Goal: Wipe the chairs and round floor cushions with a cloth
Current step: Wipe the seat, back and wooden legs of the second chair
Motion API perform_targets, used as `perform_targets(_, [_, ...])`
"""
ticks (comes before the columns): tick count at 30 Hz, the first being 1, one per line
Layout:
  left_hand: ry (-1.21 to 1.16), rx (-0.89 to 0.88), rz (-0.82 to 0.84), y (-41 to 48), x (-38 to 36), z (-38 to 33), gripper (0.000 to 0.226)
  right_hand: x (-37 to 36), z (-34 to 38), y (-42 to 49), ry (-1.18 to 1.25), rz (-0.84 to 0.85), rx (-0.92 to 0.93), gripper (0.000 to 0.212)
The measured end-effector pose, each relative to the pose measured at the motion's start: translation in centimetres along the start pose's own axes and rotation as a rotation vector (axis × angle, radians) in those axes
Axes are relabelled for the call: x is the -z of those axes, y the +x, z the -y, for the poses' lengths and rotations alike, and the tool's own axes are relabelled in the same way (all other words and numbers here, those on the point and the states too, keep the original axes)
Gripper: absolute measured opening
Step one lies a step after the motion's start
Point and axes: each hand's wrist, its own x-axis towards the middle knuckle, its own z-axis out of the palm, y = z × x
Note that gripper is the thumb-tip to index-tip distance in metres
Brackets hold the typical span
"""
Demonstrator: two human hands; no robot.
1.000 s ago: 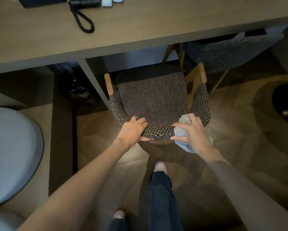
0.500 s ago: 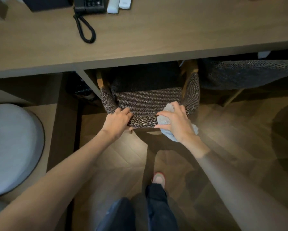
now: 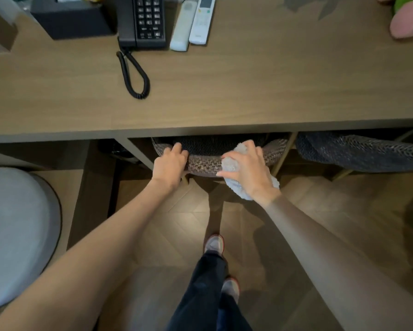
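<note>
Under the tabletop, the left hand grips the woven chair rim while the right hand clutches a fluffy cloth against it; the phone key markings are too blurred to read.

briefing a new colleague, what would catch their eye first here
Both hands meet on a woven chair tucked under the wooden desk: the left hand grips its curved back, the right hand holds a pale fluffy cloth against it. A black telephone and two white remotes sit on the desk above; a grey round cushion lies far left.
</note>
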Motion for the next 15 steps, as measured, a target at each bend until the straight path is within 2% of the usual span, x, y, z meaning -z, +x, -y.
perform_targets(5, [-0.041, 0.024, -0.001, -0.5, -0.5, -0.2, 0.063, -0.3, 0.1, -0.4, -0.026, 0.003, -0.008, 0.048])
perform_targets(8, [-0.011, 0.043, 0.073, -0.4, 0.6, -1.2, 0.058, 0.9, 0.2, -0.1, -0.004, 0.113, -0.010, 0.046])
perform_targets(11, [-0.074, 0.025, 0.179, -0.7, 2.5, -3.0, 0.055, 3.0, 0.0, -0.1, 0.163, 0.197, -0.019, 0.039])
perform_targets(15, [-0.277, -0.104, 0.147, -1.6, 4.8, -6.2, 0.050, 6.7, -1.6, -1.4, 0.223, 0.042, -0.084, 0.031])
